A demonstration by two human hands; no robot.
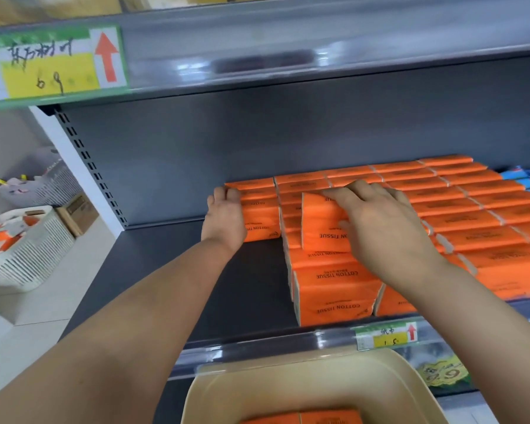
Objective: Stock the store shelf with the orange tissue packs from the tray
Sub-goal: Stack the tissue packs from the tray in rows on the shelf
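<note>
Setting was a retail shop aisle — grey metal gondola shelving [257, 286] with slotted uprights [88, 166]. Handwritten price labels [52, 62] sat in clear shelf-edge rails [257, 341]; identical orange tissue packs [471, 203] stood in stocked rows.

The orange plastic-wrapped tissue packs [334, 301] carry black print reading "COTTON TISSUE", inverted as seen from the head camera. The smaller print beneath it is illegible.

The green-bordered paper price label [51, 65] on the grey upper shelf rail [318, 56] bears blurred handwritten characters, the figures "69" on a yellow field, and a red upward arrow [106, 56].

The smaller price label [386, 335] on the clear lower shelf rail [257, 347] shows "1" and "5" and a second red arrow [412, 332].

The yellow burst-shaped tag [444, 373] below shows "6" and "9".
</note>
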